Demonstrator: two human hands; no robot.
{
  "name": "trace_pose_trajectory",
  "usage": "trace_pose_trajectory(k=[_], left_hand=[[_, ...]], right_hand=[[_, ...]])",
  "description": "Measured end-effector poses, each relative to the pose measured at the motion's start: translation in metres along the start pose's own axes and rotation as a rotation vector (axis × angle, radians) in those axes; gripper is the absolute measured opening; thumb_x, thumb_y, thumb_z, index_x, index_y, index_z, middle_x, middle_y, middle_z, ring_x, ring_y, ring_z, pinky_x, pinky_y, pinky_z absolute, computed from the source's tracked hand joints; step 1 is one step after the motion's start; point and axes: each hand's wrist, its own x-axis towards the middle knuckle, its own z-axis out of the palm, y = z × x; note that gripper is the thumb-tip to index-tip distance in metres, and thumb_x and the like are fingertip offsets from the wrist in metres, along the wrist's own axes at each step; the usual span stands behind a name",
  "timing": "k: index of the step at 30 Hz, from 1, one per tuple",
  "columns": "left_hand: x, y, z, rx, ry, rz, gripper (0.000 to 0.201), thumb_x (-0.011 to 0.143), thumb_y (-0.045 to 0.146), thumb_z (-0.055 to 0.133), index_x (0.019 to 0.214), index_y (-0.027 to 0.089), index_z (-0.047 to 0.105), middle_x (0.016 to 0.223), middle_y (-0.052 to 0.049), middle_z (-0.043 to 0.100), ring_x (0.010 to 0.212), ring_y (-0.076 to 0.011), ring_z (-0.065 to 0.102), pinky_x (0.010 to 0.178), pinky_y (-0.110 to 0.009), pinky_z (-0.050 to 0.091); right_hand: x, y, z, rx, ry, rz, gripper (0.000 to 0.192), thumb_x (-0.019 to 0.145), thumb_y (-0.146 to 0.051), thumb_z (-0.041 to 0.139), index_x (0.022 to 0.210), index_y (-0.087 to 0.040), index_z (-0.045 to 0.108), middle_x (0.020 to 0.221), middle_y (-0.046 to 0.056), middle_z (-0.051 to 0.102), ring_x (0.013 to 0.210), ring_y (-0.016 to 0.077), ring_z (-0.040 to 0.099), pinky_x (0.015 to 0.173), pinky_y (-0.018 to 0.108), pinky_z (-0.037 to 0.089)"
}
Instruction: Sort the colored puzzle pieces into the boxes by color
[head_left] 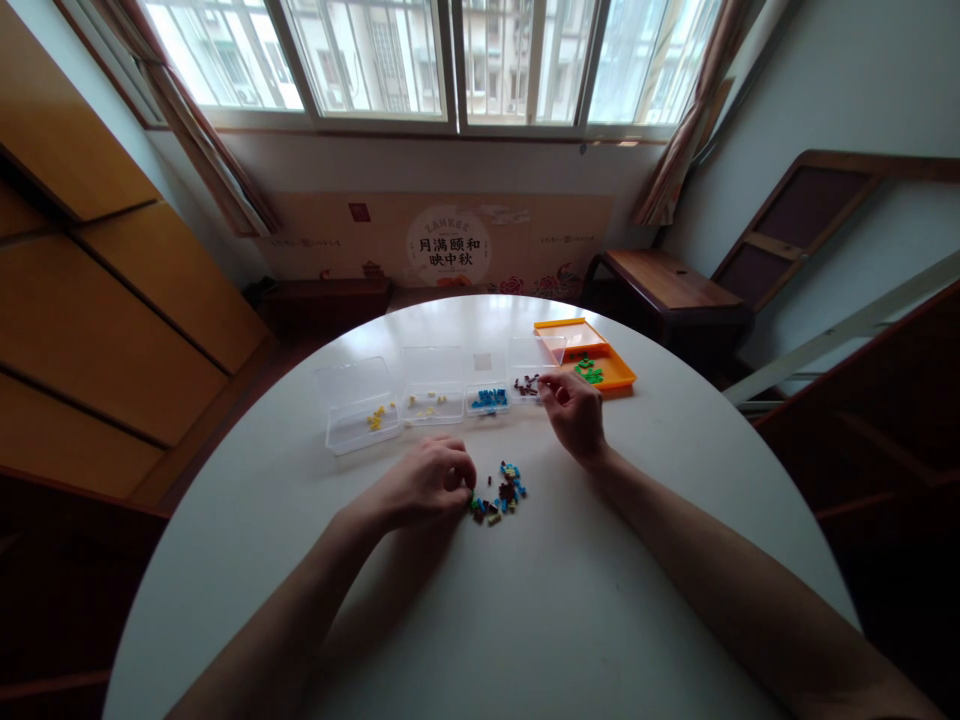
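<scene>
A small heap of mixed tiny bricks [501, 496], blue, brown and yellow, lies in the middle of the round white table [525, 620]. My left hand [427, 482] rests curled beside the heap, fingertips pinched at its left edge. My right hand [574, 410] reaches forward, fingers pinched over the clear box with dark brown pieces [529, 378]; whether it holds a piece is too small to see. To the left stand the clear box with blue pieces [487, 398] and two clear boxes with yellow pieces [431, 400] [360, 412].
An orange tray [611, 370] holding green pieces sits at the far right of the row. Beyond the table are a window, a low wooden bench [664, 280] and wooden cabinets [97, 300] on the left. A folded frame leans on the right wall.
</scene>
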Motion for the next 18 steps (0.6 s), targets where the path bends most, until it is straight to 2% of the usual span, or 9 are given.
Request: trace_pose_trajectory(k=[5, 12, 18], left_hand=[[0.002, 0.008, 0.003, 0.08, 0.034, 0.026, 0.014, 0.07, 0.011, 0.057, 0.071, 0.02, 0.068, 0.072, -0.002, 0.06, 0.074, -0.0154, 0.053, 0.07, -0.025, 0.041], [0.005, 0.014, 0.006, 0.055, 0.056, 0.081, 0.017, 0.067, 0.006, 0.055, 0.072, 0.019, 0.066, 0.078, -0.002, 0.061, 0.076, -0.0151, 0.054, 0.071, -0.025, 0.042], [0.007, 0.009, 0.007, 0.008, 0.065, 0.071, 0.01, 0.075, 0.015, 0.058, 0.074, 0.018, 0.068, 0.077, -0.003, 0.06, 0.076, -0.0157, 0.054, 0.072, -0.026, 0.043]], right_hand=[[-0.004, -0.006, 0.0, -0.016, -0.049, -0.039, 0.013, 0.085, -0.024, 0.057, 0.083, -0.018, 0.068, 0.076, 0.002, 0.063, 0.057, 0.0122, 0.051, 0.059, 0.025, 0.045], [-0.008, -0.011, 0.0, -0.013, -0.103, -0.164, 0.012, 0.085, -0.021, 0.056, 0.083, -0.019, 0.067, 0.073, 0.001, 0.061, 0.056, 0.0115, 0.05, 0.058, 0.024, 0.044], [-0.009, -0.013, 0.001, -0.003, -0.109, -0.204, 0.013, 0.087, -0.022, 0.055, 0.083, -0.019, 0.067, 0.072, 0.001, 0.061, 0.056, 0.011, 0.051, 0.059, 0.024, 0.045]])
